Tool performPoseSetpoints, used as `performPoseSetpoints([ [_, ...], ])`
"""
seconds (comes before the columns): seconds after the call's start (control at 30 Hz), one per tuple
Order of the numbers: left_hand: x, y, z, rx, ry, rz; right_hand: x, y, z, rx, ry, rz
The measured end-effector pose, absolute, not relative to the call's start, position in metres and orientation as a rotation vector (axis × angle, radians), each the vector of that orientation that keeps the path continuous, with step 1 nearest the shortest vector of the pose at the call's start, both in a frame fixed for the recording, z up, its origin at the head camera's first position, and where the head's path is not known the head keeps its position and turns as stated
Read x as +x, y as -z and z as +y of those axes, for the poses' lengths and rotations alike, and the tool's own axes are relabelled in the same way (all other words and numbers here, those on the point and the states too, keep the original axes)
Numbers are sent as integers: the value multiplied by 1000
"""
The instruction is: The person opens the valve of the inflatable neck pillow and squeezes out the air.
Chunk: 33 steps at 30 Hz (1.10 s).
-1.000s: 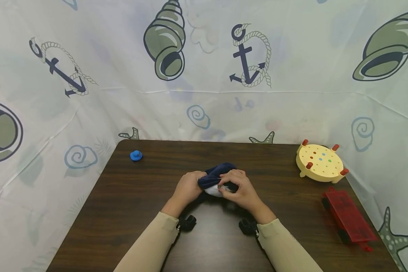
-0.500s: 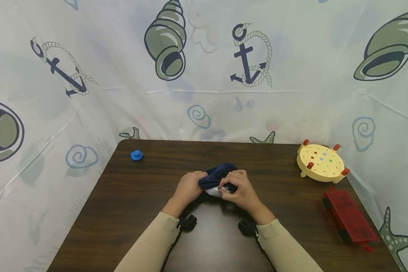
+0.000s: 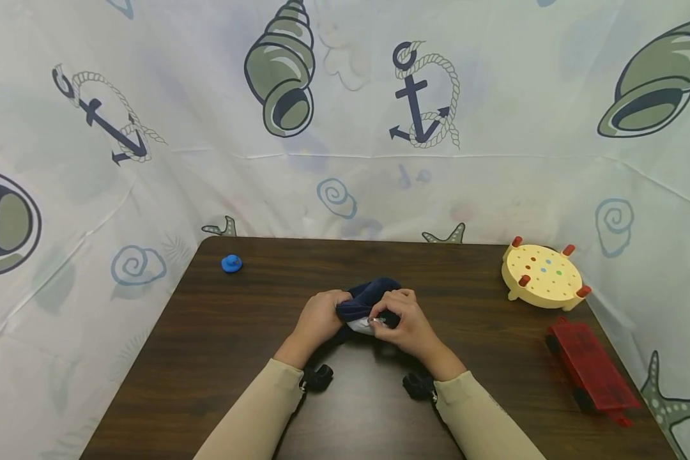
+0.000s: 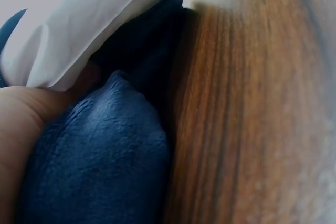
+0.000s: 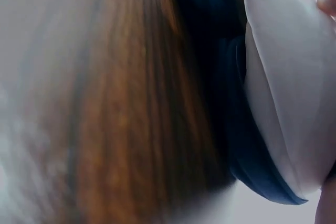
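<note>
In the head view, a bunched navy-blue plush cloth thing with a white inner lining is held low over the middle of the table. My left hand grips its left side, the thumb lying against the white lining in the left wrist view. With thumb and forefinger, my right hand pinches a small shiny whitish bit at the edge of the lining. Seen from the right wrist, the white lining bulges out of a navy rim. What kind of thing it is cannot be told.
A small blue toy sits at the table's back left. On the back right lies a round yellow piece with red-tipped pegs and colored dots. A see-through red wheeled toy car stands along the right edge of the dark wooden table.
</note>
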<state>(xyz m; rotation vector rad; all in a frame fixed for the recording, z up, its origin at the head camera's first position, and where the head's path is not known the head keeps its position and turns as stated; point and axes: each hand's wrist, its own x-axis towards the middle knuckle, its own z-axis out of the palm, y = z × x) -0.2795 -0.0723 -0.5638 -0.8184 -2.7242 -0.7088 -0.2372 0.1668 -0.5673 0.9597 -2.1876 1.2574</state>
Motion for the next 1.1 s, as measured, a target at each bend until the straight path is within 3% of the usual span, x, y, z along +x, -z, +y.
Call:
performPoseSetpoints([
  [1.1,-290,570,-77,-1031,1210,-2700,-236,567,167,807,-1468,-2323],
])
